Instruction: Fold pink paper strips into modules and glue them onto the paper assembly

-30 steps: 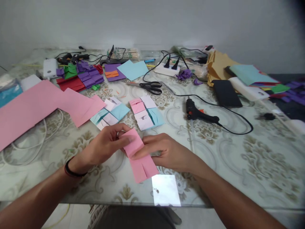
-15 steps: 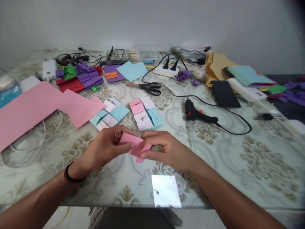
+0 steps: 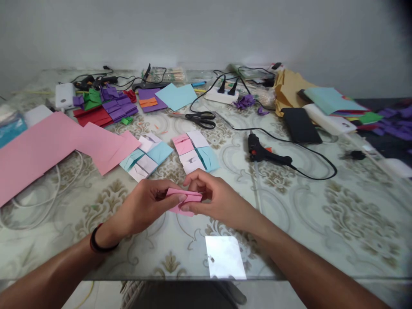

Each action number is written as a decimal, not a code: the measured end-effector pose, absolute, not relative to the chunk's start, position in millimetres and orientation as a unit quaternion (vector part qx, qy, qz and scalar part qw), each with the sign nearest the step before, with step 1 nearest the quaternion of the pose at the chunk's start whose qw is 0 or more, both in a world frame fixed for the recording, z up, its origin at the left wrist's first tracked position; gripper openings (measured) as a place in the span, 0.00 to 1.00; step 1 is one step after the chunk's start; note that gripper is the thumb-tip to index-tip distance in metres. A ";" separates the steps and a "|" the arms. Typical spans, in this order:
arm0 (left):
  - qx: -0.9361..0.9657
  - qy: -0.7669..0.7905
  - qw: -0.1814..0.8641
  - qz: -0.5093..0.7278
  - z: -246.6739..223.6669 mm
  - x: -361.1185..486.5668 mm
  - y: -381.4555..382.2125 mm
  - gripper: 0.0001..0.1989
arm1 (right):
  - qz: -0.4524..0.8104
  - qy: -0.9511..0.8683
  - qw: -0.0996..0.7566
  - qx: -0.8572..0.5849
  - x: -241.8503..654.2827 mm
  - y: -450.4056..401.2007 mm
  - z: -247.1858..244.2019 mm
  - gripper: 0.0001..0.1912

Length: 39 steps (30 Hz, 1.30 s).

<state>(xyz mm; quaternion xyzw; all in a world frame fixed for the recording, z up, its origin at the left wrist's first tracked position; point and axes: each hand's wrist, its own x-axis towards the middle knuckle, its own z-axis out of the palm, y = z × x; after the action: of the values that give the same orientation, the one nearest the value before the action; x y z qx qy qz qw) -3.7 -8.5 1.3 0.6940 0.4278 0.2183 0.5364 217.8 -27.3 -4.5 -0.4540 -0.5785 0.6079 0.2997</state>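
Note:
A small folded piece of pink paper (image 3: 175,209) is held between both hands above the patterned table. My left hand (image 3: 146,205) pinches its left part, thumb on top. My right hand (image 3: 210,195) grips its right part, with the thumb at the lower edge and fingers behind. Just beyond the hands lie two groups of folded squares, a white, blue and pink one (image 3: 196,152) and a white and blue one (image 3: 146,155). Larger pink sheets (image 3: 35,150) spread out to the left.
A black glue gun (image 3: 268,154) with its cord lies at the right, near a black phone (image 3: 301,125). Scissors (image 3: 202,119) rest behind the squares. A power strip (image 3: 222,95) and folded purple paper (image 3: 119,107) are farther back. The table's front edge (image 3: 161,280) runs near me.
The pink paper, spread more open before, is now folded flatter into a narrower shape. My right fingers have shifted along it. The whole view has moved slightly.

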 end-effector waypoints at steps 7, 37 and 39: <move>0.690 0.436 0.542 0.203 3.3 -1.2 -10.6 0.13 | 0.617 -0.559 0.298 -0.467 214.3 -28.8 -4.3 0.15; 0.680 0.459 0.495 0.286 4.3 -0.5 -13.4 0.11 | 0.553 -0.552 0.409 -0.472 216.6 -28.0 -0.3 0.16; 0.708 0.448 0.488 0.246 4.8 -0.4 -12.6 0.12 | 0.536 -0.571 0.405 -0.472 216.8 -28.2 -0.2 0.16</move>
<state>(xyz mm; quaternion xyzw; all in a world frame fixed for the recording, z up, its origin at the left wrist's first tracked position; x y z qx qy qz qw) -0.4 -12.6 4.8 0.7077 0.4477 0.2460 0.4881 216.8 -28.2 -0.2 -0.4723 -0.5706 0.5360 0.4050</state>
